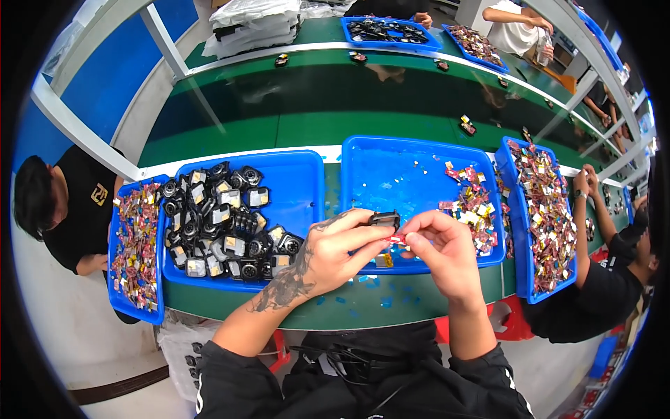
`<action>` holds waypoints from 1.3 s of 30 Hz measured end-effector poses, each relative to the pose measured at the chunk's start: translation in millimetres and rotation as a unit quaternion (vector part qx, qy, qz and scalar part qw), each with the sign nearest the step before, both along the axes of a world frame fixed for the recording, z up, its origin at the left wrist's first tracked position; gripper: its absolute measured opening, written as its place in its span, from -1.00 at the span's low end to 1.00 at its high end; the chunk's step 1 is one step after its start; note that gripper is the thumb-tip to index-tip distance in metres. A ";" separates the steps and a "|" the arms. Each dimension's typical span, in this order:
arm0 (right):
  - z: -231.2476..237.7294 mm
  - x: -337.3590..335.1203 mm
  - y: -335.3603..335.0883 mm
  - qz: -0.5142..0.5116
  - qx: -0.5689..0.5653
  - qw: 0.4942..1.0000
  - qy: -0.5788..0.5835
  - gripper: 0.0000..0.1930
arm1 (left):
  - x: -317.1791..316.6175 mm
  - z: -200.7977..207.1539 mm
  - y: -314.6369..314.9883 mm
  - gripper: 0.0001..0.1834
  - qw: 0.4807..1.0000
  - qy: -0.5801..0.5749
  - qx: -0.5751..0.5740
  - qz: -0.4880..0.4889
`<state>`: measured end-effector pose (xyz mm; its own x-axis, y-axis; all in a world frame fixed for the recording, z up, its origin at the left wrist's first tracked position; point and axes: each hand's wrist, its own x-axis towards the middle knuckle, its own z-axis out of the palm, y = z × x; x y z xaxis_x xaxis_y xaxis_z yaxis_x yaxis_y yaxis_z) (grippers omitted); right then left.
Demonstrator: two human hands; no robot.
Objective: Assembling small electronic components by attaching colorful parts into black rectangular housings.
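Over the near edge of the middle blue tray (384, 167), my left hand (335, 244) is closed around a small black plastic housing (385, 220). My right hand (447, 251) meets it there, thumb and forefinger pinching a small red circuit board (396, 239) with a white patch. The board lies just under the housing, against the left fingertips; whether the two are joined I cannot tell. Red boards with silvery and yellow parts (478, 209) are heaped at the tray's right side. On the left, black housings with round and square faces (216, 216) fill part of another blue tray (296, 174).
Narrow blue trays of small red parts stand at far left (132, 314) and right (509, 195). Blue film scraps (370, 281) lie on the table's front edge. Beyond a white rail runs a green conveyor belt (307, 119) carrying a few small pieces. Other people sit on both sides.
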<state>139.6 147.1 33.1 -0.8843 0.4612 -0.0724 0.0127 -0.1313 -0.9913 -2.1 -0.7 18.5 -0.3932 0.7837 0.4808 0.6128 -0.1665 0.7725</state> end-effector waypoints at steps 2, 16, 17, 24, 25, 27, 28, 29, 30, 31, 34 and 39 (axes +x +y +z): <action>-0.5 -1.0 0.2 0.002 0.014 1.000 -0.001 -0.92 | 1.3 -7.4 1.7 -0.80 0.996 -0.081 -0.033 -0.009; -13.9 -10.8 -20.9 -0.121 0.220 0.967 0.044 -0.68 | 13.0 -22.8 9.1 -0.68 0.860 -0.505 -0.030 -0.072; -12.6 -11.1 -21.6 -0.127 0.189 0.973 0.038 -0.67 | 13.9 -23.8 9.1 -0.66 0.866 -0.494 -0.009 -0.078; -24.1 -13.3 -22.3 -0.158 0.220 0.962 0.035 -0.65 | 22.0 -28.0 11.5 -0.64 0.899 -0.430 0.044 -0.069; -26.4 -15.4 -23.4 -0.173 0.242 0.954 0.035 -0.64 | 23.3 -23.5 11.1 -0.64 0.885 -0.458 0.044 -0.068; -27.9 -19.0 -26.1 -0.186 0.263 0.946 0.035 -0.62 | 23.0 -23.0 9.9 -0.63 0.871 -0.486 0.044 -0.066; -28.2 -20.2 -28.0 -0.174 0.250 0.952 0.035 -0.61 | 22.6 -26.0 8.2 -0.59 0.875 -0.476 0.045 -0.074; -28.2 -21.7 -29.7 -0.162 0.237 0.957 0.036 -0.59 | 21.8 -27.5 6.1 -0.54 0.880 -0.466 0.045 -0.081; -27.0 -21.9 -28.8 -0.159 0.257 0.953 0.026 -0.60 | 23.3 -25.2 7.0 -0.54 0.881 -0.465 0.046 -0.075; -25.5 -23.0 -27.4 -0.155 0.274 0.949 0.021 -0.60 | 25.4 -19.8 8.7 -0.48 0.874 -0.478 0.060 -0.062; -16.5 -25.0 -10.6 -0.090 0.233 0.968 0.003 -0.59 | 19.2 -13.1 6.0 -0.34 0.861 -0.506 0.019 -0.047; -15.7 -115.2 97.1 -0.028 0.240 0.970 0.009 -0.55 | -68.6 -5.0 -30.4 -0.69 0.879 0.304 -0.286 0.230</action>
<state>24.4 244.2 17.4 -0.8564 0.4846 0.1781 0.0001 0.3450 -0.9386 -70.7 -31.1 13.5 -0.5375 0.7913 0.2914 0.8428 0.5154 0.1552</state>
